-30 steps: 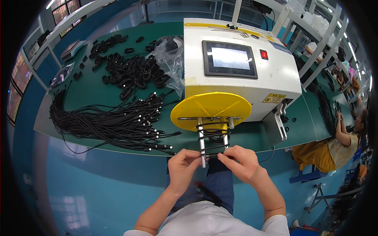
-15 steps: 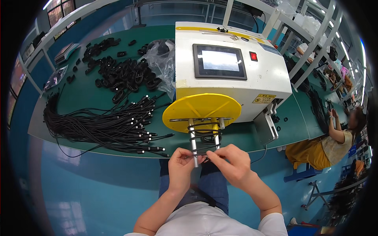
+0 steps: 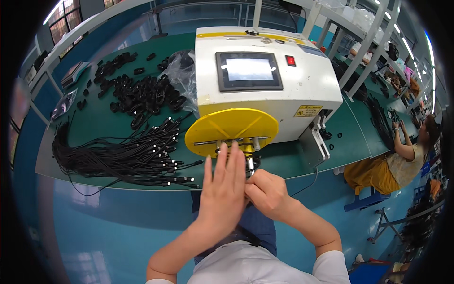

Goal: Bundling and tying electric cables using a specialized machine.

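A yellow round plate (image 3: 213, 128) with two metal posts stands at the front of a white winding machine (image 3: 269, 111). Black cable (image 3: 256, 162) is looped around the posts, close to the plate and partly hidden by my hands. My left hand (image 3: 222, 189) lies flat against the loops, fingers stretched up toward the plate, and covers the left post. Just right of it, my right hand (image 3: 268, 194) is closed at the lower end of the right post, with the cable's loose part in its curled fingers; the grip itself is mostly hidden.
On the green table (image 3: 142, 45), a bundle of straight black cables (image 3: 113, 154) lies at left. Behind it are a pile of coiled black cables (image 3: 142, 92) and a clear plastic bag (image 3: 182, 78). A metal bracket (image 3: 314, 146) juts out at right. Another person (image 3: 406, 154) sits farther right.
My left hand has opened from its pinch and moved up flat against the loops. The cable loops have slid up toward the yellow plate. My right hand has closed more tightly near the post.
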A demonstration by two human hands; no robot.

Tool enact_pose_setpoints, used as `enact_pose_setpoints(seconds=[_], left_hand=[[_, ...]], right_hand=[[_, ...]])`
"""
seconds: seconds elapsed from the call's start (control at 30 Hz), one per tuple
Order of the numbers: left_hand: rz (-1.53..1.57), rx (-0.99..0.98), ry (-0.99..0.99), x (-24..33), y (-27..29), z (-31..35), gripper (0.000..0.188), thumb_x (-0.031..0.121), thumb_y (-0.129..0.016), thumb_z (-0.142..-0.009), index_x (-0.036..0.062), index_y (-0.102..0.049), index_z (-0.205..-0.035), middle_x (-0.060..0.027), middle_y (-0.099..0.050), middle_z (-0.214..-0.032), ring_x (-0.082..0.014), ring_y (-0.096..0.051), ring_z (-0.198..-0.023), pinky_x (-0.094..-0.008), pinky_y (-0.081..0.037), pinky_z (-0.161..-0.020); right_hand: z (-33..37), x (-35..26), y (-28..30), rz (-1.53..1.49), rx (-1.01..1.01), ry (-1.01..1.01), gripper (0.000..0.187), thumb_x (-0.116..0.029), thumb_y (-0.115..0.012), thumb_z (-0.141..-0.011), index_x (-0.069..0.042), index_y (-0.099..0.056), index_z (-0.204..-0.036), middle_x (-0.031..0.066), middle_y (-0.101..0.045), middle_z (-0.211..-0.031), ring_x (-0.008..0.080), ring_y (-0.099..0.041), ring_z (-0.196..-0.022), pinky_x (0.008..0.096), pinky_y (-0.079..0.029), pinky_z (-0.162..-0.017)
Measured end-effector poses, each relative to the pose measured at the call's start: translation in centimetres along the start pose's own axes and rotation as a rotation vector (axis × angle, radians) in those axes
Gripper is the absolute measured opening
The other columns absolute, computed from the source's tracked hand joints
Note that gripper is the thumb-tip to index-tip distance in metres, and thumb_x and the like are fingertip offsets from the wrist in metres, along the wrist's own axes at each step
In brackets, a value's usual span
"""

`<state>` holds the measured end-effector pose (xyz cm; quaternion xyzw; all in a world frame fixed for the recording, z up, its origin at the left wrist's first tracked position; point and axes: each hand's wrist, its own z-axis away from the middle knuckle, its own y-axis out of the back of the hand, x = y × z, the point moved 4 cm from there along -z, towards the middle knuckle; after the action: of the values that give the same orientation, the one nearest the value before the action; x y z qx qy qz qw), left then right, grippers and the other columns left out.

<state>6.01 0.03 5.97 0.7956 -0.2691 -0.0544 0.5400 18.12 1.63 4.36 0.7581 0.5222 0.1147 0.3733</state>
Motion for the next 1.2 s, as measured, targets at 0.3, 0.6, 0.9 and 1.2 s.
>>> enact_pose_setpoints(seconds=[0.3,0.6,0.9,1.2], left_hand=[[-0.080,-0.020,0.060,-1.2,-3.5,-0.9,0.089,0.013,-0.074,-0.068,-0.0109,-0.026,-0.138,-0.0247,-0.030,-0.144,-0.0380,-0.030,-0.135,-0.0444,-0.029,-0.109],[-0.025,-0.020,0.057,-0.8,-3.5,-1.2,0.088,0.007,-0.074,-0.067,-0.0120,-0.025,-0.137,-0.0266,-0.031,-0.142,-0.0389,-0.031,-0.134,-0.0418,-0.032,-0.108],[0.005,-0.018,0.085,-1.0,-3.2,-1.0,0.084,0.007,-0.074,-0.067,-0.0102,-0.029,-0.137,-0.0254,-0.036,-0.139,-0.0379,-0.034,-0.133,-0.0404,-0.035,-0.106],[0.228,-0.041,0.106,-1.9,-3.2,-0.8,0.100,0.009,-0.079,-0.063,-0.0061,-0.020,-0.142,-0.0229,-0.026,-0.146,-0.0381,-0.025,-0.137,-0.0413,-0.030,-0.109]], right_hand=[[2.9,2.3,1.7,-0.422,0.243,-0.696,0.023,0.011,-0.067,-0.069,0.000,-0.061,-0.088,0.0105,-0.061,-0.084,0.0255,-0.062,-0.072,0.0300,-0.051,-0.058],[3.8,3.9,-0.3,-0.334,0.236,-0.455,0.022,0.011,-0.069,-0.068,0.000,-0.061,-0.084,0.0103,-0.064,-0.085,0.0222,-0.064,-0.077,0.0287,-0.054,-0.064],[5.0,1.9,-0.7,-0.268,0.334,-0.371,0.022,0.012,-0.067,-0.068,0.000,-0.063,-0.086,0.0118,-0.064,-0.078,0.0236,-0.064,-0.070,0.0284,-0.053,-0.061],[3.0,2.6,1.0,-0.163,0.163,-0.088,0.024,0.005,-0.067,-0.068,0.002,-0.065,-0.091,0.0113,-0.063,-0.078,0.0234,-0.064,-0.066,0.0287,-0.051,-0.054]])
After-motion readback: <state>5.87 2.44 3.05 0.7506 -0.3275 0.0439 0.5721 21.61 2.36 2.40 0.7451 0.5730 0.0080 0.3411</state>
